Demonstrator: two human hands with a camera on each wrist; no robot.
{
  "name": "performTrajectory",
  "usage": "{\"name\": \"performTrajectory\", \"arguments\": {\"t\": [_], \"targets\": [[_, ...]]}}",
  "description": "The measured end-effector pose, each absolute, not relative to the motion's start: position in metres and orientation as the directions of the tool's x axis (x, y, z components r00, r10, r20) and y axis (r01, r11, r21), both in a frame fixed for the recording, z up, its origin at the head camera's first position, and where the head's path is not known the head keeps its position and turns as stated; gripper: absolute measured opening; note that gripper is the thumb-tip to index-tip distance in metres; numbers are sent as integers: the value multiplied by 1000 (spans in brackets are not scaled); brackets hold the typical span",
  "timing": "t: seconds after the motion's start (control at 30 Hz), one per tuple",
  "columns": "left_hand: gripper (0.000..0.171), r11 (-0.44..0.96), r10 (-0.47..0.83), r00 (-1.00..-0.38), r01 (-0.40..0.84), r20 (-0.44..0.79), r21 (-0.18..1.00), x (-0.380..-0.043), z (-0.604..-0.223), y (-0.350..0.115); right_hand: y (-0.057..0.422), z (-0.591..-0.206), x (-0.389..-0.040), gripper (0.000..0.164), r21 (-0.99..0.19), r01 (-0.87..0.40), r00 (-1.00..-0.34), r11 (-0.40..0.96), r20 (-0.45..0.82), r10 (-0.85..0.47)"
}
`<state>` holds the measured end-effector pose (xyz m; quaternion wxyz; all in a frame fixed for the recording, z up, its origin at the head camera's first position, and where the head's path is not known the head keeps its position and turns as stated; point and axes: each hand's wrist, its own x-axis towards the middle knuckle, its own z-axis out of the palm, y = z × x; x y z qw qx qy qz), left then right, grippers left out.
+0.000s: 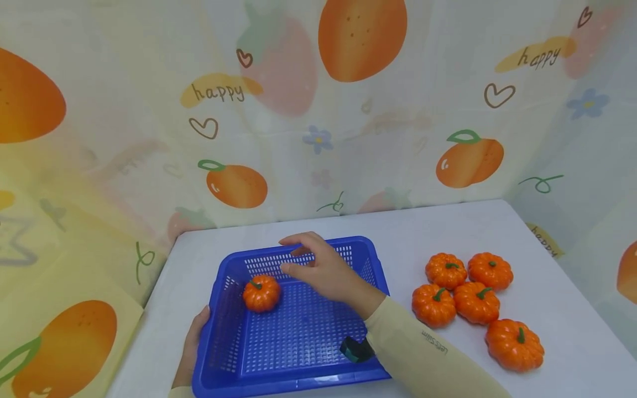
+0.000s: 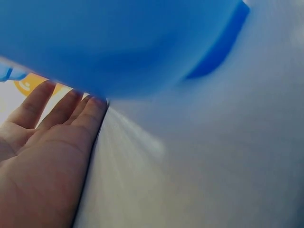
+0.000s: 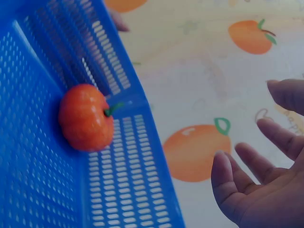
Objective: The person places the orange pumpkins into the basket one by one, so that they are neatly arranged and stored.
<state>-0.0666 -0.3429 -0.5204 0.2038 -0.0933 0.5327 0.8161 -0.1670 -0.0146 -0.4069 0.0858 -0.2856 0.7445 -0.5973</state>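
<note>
My right hand is held above the blue plastic basket, thumb and fingers apart with nothing between them. Inside the basket, in its back left corner, sits one small orange pumpkin with a green stem. The right wrist view shows this pumpkin against the slotted wall, with the loosely bent fingers off to the side. At the basket's left side is my left hand. Its extended fingers touch the basket's outer side in the left wrist view, and part of the hand is hidden behind the rim in the head view.
Several more orange pumpkins stand grouped on the white table, to the right of the basket. A dark strap piece shows by the right wrist. A fruit-printed cloth hangs behind the table and at both sides.
</note>
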Motion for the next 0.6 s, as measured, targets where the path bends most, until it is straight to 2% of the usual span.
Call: {"name": "performTrajectory", "arguments": {"t": [0.13, 0.37, 0.6], "targets": [[56, -350, 243, -896, -439, -373, 827, -65, -518, -343, -7, -406, -166, 43, -936, -329, -827, 124, 222, -517], [60, -397, 343, -874, -466, -344, 790, -66, -519, -346, 9, -409, -163, 43, -933, -332, -838, 138, 224, -497], [60, -408, 362, -878, -452, -314, 793, -68, -520, -347, 20, -418, -160, 44, -939, -302, -855, 165, 190, -482]]}}
